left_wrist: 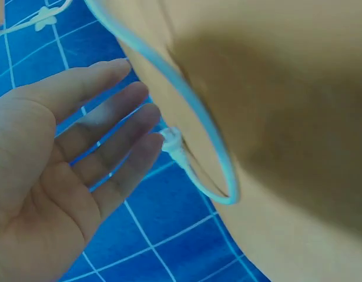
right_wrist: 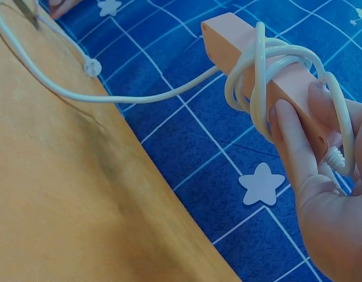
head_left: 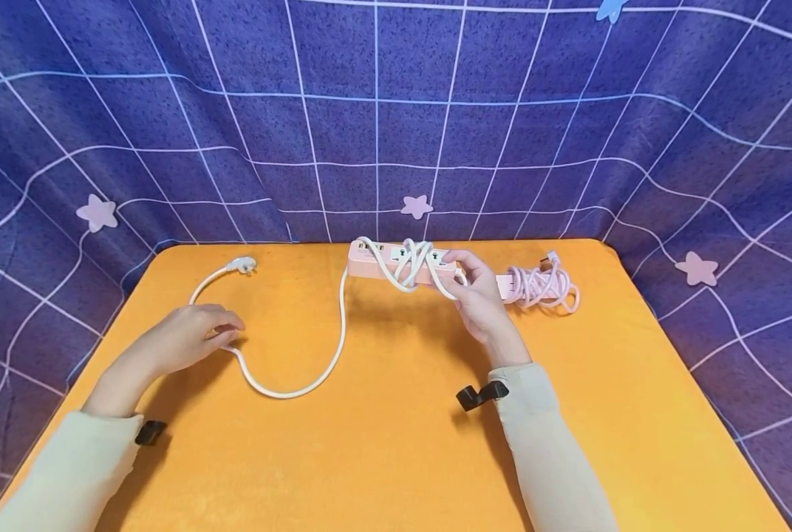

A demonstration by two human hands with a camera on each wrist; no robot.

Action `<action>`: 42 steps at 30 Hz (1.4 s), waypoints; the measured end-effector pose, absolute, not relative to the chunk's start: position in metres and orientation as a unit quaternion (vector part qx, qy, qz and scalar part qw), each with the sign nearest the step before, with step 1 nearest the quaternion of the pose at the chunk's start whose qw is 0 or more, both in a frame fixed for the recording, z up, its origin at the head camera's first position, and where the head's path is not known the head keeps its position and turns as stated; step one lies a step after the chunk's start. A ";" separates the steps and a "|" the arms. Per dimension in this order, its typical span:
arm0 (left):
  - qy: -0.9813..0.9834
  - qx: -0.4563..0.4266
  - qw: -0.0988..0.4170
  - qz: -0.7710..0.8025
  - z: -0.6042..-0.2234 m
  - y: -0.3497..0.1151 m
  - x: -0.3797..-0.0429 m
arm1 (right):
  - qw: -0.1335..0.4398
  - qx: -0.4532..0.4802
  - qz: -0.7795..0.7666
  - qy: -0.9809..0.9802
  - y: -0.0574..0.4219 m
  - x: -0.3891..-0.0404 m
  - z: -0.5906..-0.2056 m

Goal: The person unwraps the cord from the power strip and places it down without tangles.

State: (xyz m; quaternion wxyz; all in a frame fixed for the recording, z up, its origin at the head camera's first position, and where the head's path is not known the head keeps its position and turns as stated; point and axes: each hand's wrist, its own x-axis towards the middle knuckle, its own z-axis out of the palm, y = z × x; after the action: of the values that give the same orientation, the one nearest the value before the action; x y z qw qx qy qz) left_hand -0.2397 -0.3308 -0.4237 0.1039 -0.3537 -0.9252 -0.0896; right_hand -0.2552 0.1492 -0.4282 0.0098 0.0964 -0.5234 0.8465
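My right hand (head_left: pixel 479 299) grips one end of a pink power strip (head_left: pixel 369 267) and holds it up over the table, thumb and fingers on opposite sides in the right wrist view. Several loops of white cord (right_wrist: pixel 261 76) wrap around the strip's middle. From the strip's far end the cord runs down in a wide curve to the left. My left hand (head_left: pixel 186 336) hovers over this loose stretch with fingers slightly bent and spread; in the left wrist view the palm (left_wrist: pixel 46 194) is bare and the cord passes beyond the fingertips. The cord's plug (head_left: pixel 241 265) lies behind that hand.
A second, paler pink power strip (head_left: pixel 504 287) wrapped in its own pink cord (head_left: pixel 542 288) lies right of my right hand. The orange tabletop (head_left: pixel 343 458) ends at a blue grid-patterned curtain (head_left: pixel 336 133) with star shapes.
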 end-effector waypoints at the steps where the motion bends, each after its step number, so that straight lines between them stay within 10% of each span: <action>1: -0.926 -0.349 0.110 -0.093 -0.421 -0.328 -0.240 | 0.010 0.096 0.847 -0.524 0.149 -0.255 -0.428; 17: -0.928 -0.276 0.152 -0.197 -0.378 -0.260 -0.256 | 0.005 0.092 0.848 -0.523 0.151 -0.254 -0.428; 42: -0.907 -0.200 0.067 -0.364 -0.396 -0.184 -0.278 | 0.012 0.102 0.850 -0.516 0.151 -0.256 -0.427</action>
State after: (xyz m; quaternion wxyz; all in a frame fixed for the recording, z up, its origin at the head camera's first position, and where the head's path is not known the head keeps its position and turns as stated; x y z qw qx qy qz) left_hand -0.2775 -0.1835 -0.3962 0.0665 -0.2003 -0.9072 -0.3638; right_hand -0.2560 0.1513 -0.4270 0.0123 0.1022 -0.5163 0.8502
